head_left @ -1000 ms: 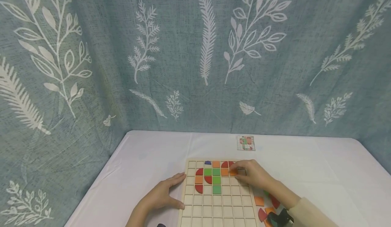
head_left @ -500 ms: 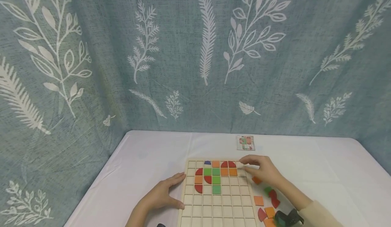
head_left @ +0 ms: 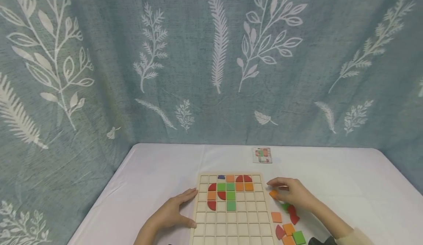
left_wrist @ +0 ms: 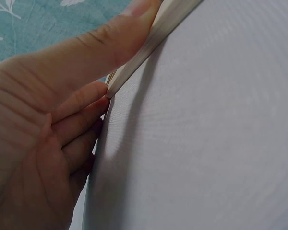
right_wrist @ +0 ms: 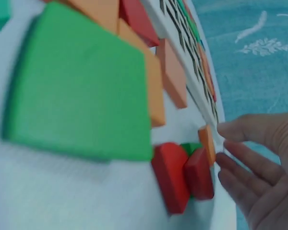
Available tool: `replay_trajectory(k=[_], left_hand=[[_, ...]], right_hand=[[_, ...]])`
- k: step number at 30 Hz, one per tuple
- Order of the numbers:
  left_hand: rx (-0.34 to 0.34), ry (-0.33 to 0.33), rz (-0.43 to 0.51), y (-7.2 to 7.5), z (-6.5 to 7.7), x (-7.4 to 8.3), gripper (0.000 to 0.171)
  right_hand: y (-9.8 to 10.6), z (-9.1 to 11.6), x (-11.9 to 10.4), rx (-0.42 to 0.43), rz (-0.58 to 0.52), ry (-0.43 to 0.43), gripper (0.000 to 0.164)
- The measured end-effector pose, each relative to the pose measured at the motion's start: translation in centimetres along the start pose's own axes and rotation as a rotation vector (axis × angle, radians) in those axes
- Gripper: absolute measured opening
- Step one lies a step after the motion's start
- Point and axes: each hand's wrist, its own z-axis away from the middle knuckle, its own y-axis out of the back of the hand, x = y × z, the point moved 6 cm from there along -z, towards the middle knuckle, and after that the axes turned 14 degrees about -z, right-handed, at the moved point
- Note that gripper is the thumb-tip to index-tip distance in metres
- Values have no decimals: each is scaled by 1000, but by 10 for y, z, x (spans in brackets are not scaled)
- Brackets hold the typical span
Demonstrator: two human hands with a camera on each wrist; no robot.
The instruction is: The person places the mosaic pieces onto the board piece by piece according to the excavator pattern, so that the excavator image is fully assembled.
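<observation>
A pale wooden grid board point(head_left: 226, 229) lies on the table, with red quarter-circle, green, orange and blue tiles in its upper cells. My left hand point(head_left: 170, 211) rests against the board's left edge, fingers and thumb spread along it; the left wrist view shows the thumb point(left_wrist: 98, 45) over the rim. To the right of the board, my right hand point(head_left: 295, 193) is beside a loose orange tile point(head_left: 273, 194). Its thumb is close to that tile and the fingers are held apart from the thumb. Whether the thumb touches the tile I cannot tell.
Loose tiles lie right of the board: a green square point(head_left: 299, 237), an orange square point(head_left: 289, 229), a red quarter circle point(head_left: 279, 232) and several others. Behind the board is a small patterned card point(head_left: 262, 155). A teal curtain point(head_left: 195, 61) hangs past the table's far edge.
My right hand has left an orange tile in the board's second row and moved right, off the board, to the loose orange tile. The left hand stays at the edge. The head view shifted slightly.
</observation>
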Motion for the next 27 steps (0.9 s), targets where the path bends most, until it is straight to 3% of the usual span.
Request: replay_trajectory(k=[9, 18, 27], left_hand=[[-3, 8, 5, 0, 0, -1, 98], [-9, 20, 12, -1, 1, 2, 98], [-12, 21, 17, -1, 0, 1, 99]], right_hand=[[-4, 6, 5, -56, -51, -7, 36], [-7, 8, 7, -58, 102, 72, 38], [2, 12, 13, -23, 21, 79, 32]])
